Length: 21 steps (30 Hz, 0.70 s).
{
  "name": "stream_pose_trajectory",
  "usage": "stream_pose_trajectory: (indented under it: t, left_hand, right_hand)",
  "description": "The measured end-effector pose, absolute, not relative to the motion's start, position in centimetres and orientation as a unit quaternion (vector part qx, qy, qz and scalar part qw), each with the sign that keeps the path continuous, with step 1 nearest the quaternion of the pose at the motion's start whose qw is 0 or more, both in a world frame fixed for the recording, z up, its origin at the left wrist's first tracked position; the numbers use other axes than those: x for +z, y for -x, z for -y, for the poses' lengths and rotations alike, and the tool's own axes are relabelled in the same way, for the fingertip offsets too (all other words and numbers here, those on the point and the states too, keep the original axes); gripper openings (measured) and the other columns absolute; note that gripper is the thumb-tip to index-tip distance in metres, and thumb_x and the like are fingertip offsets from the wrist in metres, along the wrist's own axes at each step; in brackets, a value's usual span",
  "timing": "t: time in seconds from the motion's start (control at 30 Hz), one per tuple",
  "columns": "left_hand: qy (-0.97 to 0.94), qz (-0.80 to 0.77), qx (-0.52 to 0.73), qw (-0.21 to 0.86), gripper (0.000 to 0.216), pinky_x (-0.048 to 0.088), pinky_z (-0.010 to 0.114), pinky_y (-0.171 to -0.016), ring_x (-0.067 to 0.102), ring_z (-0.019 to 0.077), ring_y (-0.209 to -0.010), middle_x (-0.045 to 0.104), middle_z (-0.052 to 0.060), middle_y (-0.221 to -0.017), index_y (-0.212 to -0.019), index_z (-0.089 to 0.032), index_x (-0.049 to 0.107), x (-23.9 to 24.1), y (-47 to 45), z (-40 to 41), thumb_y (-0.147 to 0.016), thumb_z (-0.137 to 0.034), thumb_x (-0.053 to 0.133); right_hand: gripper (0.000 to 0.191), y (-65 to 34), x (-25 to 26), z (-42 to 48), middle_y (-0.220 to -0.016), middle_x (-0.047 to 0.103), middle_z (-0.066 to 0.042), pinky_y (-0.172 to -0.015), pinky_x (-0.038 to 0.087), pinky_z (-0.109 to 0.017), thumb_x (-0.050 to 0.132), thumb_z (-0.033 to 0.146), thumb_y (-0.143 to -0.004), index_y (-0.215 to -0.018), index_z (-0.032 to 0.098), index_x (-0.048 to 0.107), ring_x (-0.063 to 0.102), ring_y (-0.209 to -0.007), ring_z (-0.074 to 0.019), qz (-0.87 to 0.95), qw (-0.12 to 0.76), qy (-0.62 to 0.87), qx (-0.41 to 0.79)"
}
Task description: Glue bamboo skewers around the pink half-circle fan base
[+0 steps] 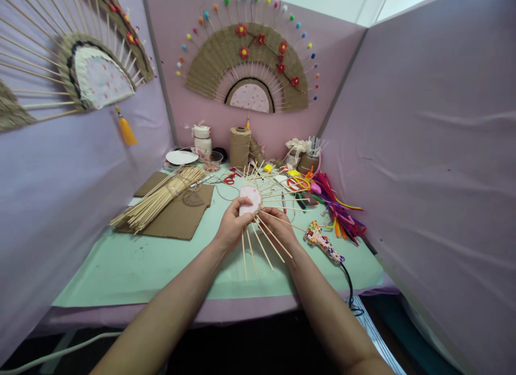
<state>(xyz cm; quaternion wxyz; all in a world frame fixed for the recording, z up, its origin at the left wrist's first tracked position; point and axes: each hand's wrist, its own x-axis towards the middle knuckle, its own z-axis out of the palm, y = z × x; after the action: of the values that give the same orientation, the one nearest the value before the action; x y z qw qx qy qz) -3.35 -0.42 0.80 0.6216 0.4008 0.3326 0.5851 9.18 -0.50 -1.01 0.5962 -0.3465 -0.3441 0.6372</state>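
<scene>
Both hands hold a half-made fan (250,198): a pale pink half-round card with thin wooden sticks (264,245) radiating from it. My left hand (231,224) grips the card's left side, thumb on top. On the right, my right hand (278,228) is closed around the sticks just under the card. The fan is held just above the green table cover (133,267), and several sticks point back toward me between my wrists.
A bundle of bamboo sticks (161,197) lies on brown cardboard (177,219) at left. Red scissors (229,178), a twine spool (240,146), a glue jar (202,141) and a white plate (181,157) stand behind. Pipe cleaners (338,208) and a patterned glue gun (322,240) lie at right. Finished fans (250,68) hang on the walls.
</scene>
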Motion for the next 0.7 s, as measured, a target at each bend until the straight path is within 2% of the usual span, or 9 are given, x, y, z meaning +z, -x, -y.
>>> stream_pose_trajectory:
  t: [0.3,0.53,0.7]
  left_hand:
    - [-0.358,-0.307,0.576,0.667,0.036,0.045,0.023,-0.065,0.058,0.0109,-0.063,0.065,-0.003,-0.073,-0.087,-0.02,0.055,0.68,3.4,0.45,-0.055,-0.017,0.071]
    - [-0.329,-0.272,0.565,0.706,0.024,0.047,0.026,-0.07,0.06,0.0123,-0.069,0.065,0.0,-0.079,-0.086,-0.019,0.057,0.58,3.77,0.3,-0.065,-0.025,0.066]
    - [-0.336,-0.284,0.554,0.707,0.032,0.045,0.024,-0.066,0.057,0.0105,-0.062,0.064,-0.002,-0.071,-0.087,-0.02,0.054,0.28,3.63,0.14,-0.06,-0.016,0.069]
  right_hand:
    - [0.03,-8.93,-0.92,0.7,-0.062,0.066,0.003,-0.054,0.045,-0.022,0.088,0.033,-0.053,-0.068,0.019,0.065,0.056,-0.053,-0.0093,0.341,0.607,0.365,0.619]
    - [0.032,-8.92,-0.81,0.75,-0.066,0.068,0.002,-0.057,0.047,-0.023,0.09,0.031,-0.05,-0.068,0.019,0.066,0.059,-0.057,-0.0099,0.324,0.613,0.362,0.623]
    - [0.031,-8.83,-1.16,0.7,-0.07,0.069,0.001,-0.061,0.049,-0.023,0.09,0.029,-0.051,-0.069,0.018,0.068,0.062,-0.064,-0.0108,0.326,0.61,0.341,0.637]
